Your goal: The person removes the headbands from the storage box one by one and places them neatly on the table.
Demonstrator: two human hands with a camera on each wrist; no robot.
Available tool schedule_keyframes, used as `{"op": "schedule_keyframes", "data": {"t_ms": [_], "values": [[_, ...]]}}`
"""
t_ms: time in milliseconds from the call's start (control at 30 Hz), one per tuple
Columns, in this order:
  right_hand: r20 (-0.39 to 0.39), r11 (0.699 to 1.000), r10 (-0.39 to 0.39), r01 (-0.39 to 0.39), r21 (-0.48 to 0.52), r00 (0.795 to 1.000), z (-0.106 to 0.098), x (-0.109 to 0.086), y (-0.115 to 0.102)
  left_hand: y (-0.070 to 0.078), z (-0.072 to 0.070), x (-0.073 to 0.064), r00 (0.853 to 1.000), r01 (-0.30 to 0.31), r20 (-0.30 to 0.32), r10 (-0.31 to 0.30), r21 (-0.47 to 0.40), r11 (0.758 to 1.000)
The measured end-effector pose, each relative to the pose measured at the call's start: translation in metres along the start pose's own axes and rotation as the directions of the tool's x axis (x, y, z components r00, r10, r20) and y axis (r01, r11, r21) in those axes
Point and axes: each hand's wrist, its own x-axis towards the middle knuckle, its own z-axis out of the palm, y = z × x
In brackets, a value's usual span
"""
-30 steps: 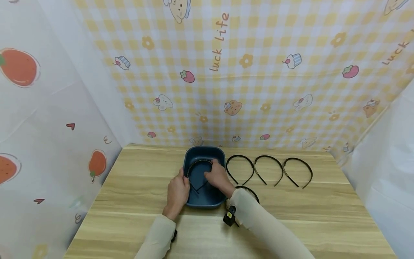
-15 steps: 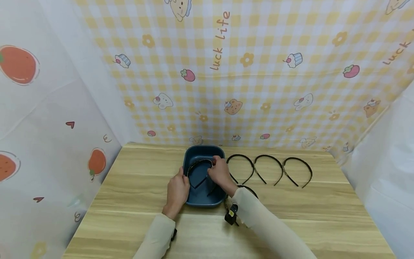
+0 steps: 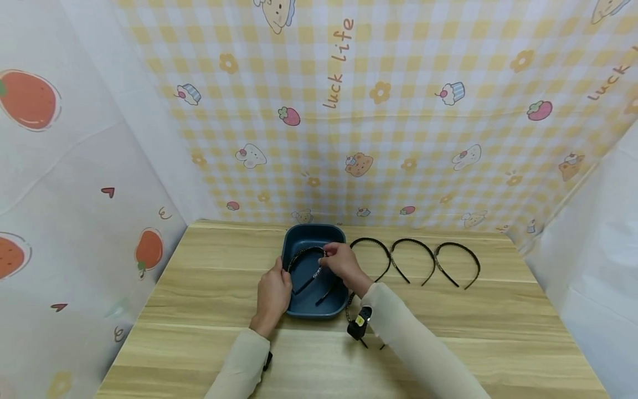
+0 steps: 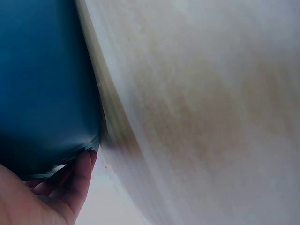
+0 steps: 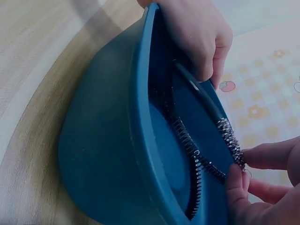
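A dark blue plastic bin (image 3: pixel 316 316) stands on the table. My left hand (image 3: pixel 273 291) grips its left side, thumb at the rim and fingers against the outside, as the left wrist view also shows. Inside the bin, my right hand (image 3: pixel 346 269) pinches a black headband between thumb and fingers. Its silver rhinestone section (image 5: pixel 228 136) is at the fingertips in the right wrist view, and its smooth dark end (image 5: pixel 197 88) slants toward my left hand. Lower in the bin lie black toothed headband parts (image 5: pixel 194 180).
Three black headbands (image 3: pixel 370 240) (image 3: pixel 413 240) (image 3: pixel 458 244) lie in a row on the wooden table (image 3: pixel 229 244), right of the bin. Another headband (image 3: pixel 349 316) is partly hidden under my right wrist. A checked cloth (image 3: pixel 428 138) hangs behind.
My right hand has shifted slightly and turned the pinched headband, so its glittering section now shows and its ends have swung apart. My left hand has stayed on the bin.
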Motion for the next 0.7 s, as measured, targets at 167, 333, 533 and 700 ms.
{"op": "schedule_keyframes", "data": {"t_ms": [167,333,533,700], "values": [[0.025,1.0,-0.022,0.021,0.016,0.999,-0.0007,-0.0022,-0.0014,-0.001,0.0008,-0.0001,1.0,-0.005,-0.009,0.005,0.007,1.0],[0.031,0.996,-0.078,0.079,-0.048,0.996,-0.0015,-0.0048,-0.002,-0.0015,0.0006,-0.0005,1.0,0.002,-0.007,-0.002,0.0,1.0],[0.007,0.99,-0.108,0.108,-0.089,0.994,-0.0023,-0.006,0.0029,-0.0011,0.0009,-0.0008,1.0,0.004,0.001,-0.004,-0.005,1.0],[-0.025,0.992,-0.107,0.106,-0.062,0.994,-0.0056,-0.004,0.0063,-0.0006,0.0001,-0.0018,1.0,-0.002,-0.006,0.002,-0.003,1.0]]}}
